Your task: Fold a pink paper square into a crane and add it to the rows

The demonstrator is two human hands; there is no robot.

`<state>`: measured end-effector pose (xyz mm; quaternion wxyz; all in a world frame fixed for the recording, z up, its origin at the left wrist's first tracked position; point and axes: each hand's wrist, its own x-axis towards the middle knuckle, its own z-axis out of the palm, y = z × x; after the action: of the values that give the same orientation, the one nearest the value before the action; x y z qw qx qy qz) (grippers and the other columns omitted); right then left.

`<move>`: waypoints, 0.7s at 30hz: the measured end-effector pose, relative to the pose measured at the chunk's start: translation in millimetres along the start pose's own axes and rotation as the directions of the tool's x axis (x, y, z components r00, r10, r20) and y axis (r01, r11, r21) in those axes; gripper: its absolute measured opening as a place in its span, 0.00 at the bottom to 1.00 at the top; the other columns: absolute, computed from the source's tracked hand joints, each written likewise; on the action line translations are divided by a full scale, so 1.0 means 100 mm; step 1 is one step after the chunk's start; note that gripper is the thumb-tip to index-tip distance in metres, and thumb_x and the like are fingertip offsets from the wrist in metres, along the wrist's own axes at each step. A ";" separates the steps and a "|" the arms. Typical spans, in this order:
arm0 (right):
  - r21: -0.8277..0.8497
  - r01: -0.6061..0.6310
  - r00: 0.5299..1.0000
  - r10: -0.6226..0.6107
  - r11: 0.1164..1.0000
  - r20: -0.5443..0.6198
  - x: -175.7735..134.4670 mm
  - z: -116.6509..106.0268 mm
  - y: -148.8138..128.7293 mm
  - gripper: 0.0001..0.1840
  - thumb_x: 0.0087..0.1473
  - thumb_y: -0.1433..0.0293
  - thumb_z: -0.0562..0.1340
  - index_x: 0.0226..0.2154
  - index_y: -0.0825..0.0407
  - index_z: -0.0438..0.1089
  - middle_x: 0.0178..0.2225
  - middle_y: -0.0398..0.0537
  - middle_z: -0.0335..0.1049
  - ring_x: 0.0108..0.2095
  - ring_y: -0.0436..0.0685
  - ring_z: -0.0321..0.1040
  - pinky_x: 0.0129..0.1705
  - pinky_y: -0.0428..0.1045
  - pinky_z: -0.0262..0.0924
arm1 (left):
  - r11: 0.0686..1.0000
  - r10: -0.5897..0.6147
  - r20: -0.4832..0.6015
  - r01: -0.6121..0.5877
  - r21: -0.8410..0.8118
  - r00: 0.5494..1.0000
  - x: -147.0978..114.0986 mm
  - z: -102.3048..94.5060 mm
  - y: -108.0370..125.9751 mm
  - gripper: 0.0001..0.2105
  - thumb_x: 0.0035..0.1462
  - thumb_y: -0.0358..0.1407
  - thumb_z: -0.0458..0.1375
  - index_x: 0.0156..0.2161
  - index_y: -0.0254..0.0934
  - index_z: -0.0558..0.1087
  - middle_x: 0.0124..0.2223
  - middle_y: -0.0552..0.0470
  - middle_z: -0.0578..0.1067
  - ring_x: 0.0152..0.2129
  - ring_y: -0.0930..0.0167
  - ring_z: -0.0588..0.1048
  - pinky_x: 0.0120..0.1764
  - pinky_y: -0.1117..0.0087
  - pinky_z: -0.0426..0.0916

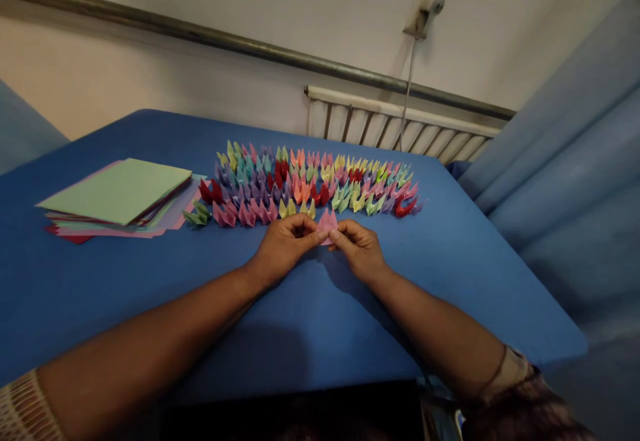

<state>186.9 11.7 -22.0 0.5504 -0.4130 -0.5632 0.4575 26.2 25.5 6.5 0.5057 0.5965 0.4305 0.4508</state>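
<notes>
Between my two hands is a small pink piece of folded paper [327, 221], its two points facing up. My left hand [287, 241] pinches its left side between thumb and fingers. On the opposite edge, my right hand [359, 247] pinches it the same way. The thumbs almost meet across its front; the fingers behind it are partly hidden. Just beyond my hands stand rows of folded paper cranes [310, 181] in pink, purple, yellow, green, red and blue.
At left lies an uneven stack of coloured paper sheets [125, 191], pale green on top. The blue table [325, 334] ends near a white radiator [395, 121] and a wall rail [250, 47]. A cord hangs from a socket [420, 17]. Blue curtains [565, 181] hang at right.
</notes>
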 end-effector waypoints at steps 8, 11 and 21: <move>0.042 -0.052 0.999 0.051 0.998 0.013 0.02 0.01 0.01 0.19 0.48 0.53 0.65 0.22 0.50 0.67 0.18 0.38 0.65 0.20 0.49 0.63 0.26 0.46 0.59 | 0.999 -0.027 0.028 0.025 0.038 0.999 -0.02 -0.01 0.02 0.16 0.54 0.45 0.62 0.23 0.35 0.72 0.22 0.55 0.70 0.21 0.75 0.66 0.26 0.73 0.61; 0.041 -0.046 0.999 0.046 0.998 -0.010 0.03 0.00 0.00 0.19 0.49 0.53 0.65 0.22 0.51 0.66 0.18 0.39 0.65 0.21 0.49 0.63 0.26 0.46 0.59 | 1.000 -0.012 0.064 0.011 0.022 0.998 -0.01 0.00 0.01 0.16 0.53 0.46 0.62 0.25 0.34 0.72 0.24 0.54 0.71 0.23 0.74 0.68 0.28 0.73 0.63; -0.015 -0.037 0.999 0.037 0.999 -0.002 0.02 0.02 0.04 0.19 0.51 0.54 0.64 0.22 0.50 0.64 0.17 0.37 0.62 0.19 0.48 0.61 0.23 0.45 0.55 | 0.997 -0.064 0.075 0.068 -0.041 0.995 0.00 0.00 -0.02 0.13 0.47 0.42 0.66 0.25 0.35 0.69 0.23 0.57 0.70 0.21 0.75 0.68 0.26 0.75 0.61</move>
<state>184.2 14.3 -24.9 0.5394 -0.4277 -0.5584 0.4630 26.3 25.6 4.1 0.5486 0.5870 0.4212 0.4208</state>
